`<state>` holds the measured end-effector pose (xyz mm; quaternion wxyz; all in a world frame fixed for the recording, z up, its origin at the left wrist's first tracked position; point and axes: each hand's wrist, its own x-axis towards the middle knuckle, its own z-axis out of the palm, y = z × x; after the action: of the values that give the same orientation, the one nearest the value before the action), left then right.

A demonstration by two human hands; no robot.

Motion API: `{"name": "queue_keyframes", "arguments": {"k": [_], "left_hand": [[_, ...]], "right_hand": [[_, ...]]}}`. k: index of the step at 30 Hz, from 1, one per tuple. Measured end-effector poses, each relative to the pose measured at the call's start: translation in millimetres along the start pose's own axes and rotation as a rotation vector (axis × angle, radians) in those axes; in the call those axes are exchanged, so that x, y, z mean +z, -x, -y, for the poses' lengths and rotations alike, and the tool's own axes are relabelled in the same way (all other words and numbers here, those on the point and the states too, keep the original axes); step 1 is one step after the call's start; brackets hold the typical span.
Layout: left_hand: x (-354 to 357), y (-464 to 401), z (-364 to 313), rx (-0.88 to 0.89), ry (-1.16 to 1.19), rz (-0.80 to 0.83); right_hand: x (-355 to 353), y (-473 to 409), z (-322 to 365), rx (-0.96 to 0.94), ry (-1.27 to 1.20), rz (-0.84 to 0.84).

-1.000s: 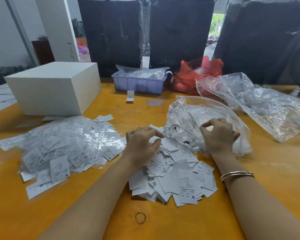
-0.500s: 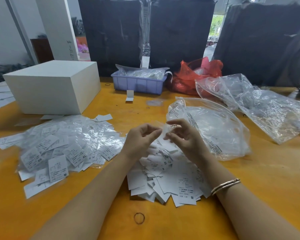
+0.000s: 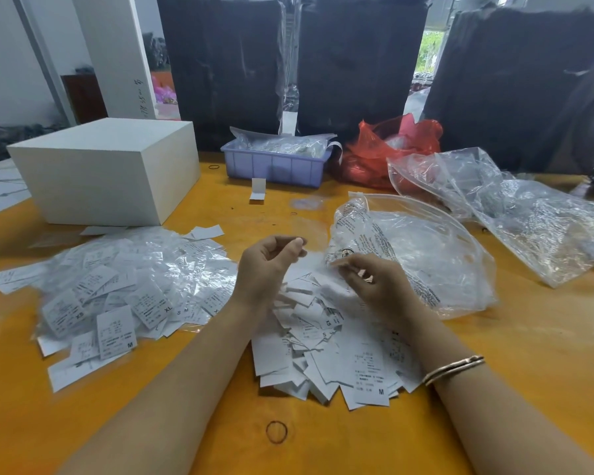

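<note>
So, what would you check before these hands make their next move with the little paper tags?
1. Left hand pinches a thin clear sleeve: ok.
2. Sleeve mouth open enough for a tag: cannot tell.
3. Right hand has a tag pinched: cannot tell, its fingertips are blurred.
4. Loose tags pile lies right under both hands: ok.
5. Sleeved tags pile sits to the left of the loose one: ok.

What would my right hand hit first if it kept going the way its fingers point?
Most likely your left hand, which pinches a clear sleeve; the right hand points leftward at it, depth unclear.
</note>
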<state>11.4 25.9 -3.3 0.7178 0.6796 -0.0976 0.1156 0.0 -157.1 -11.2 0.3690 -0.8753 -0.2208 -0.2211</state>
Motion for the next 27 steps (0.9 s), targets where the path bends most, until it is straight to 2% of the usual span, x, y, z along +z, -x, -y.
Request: {"name": "queue_keyframes", "arguments": {"k": [4, 6, 8, 11, 14, 17, 23, 27], "left_hand": [[1, 0, 0, 0.014, -0.016, 0.053], [2, 1, -1, 0.022, 0.009, 0.084], [3, 2, -1, 0.015, 0.044, 0.120], [2, 2, 0, 0.014, -0.008, 0.185], [3, 3, 3, 0.030, -0.124, 0.255], [3, 4, 5, 0.064, -0.183, 0.264], [3, 0, 6, -0.040, -0.190, 0.265], [-1, -4, 4, -0.134, 0.022, 0.129]], "right_hand": [[4, -2, 9, 0.137, -0.328, -0.228], [8, -2, 10, 0.169, -0.349, -0.273], [10, -4, 11, 0.239, -0.387, -0.243], [8, -2, 11, 0.292, -0.528, -0.110], [5, -3, 8, 0.282, -0.461, -0.042], [5, -5, 10, 0.237, -0.353, -0.084], [7, -5, 11, 0.286, -0.661, -0.229], [9, -5, 12, 0.317, -0.757, -0.231]]}}
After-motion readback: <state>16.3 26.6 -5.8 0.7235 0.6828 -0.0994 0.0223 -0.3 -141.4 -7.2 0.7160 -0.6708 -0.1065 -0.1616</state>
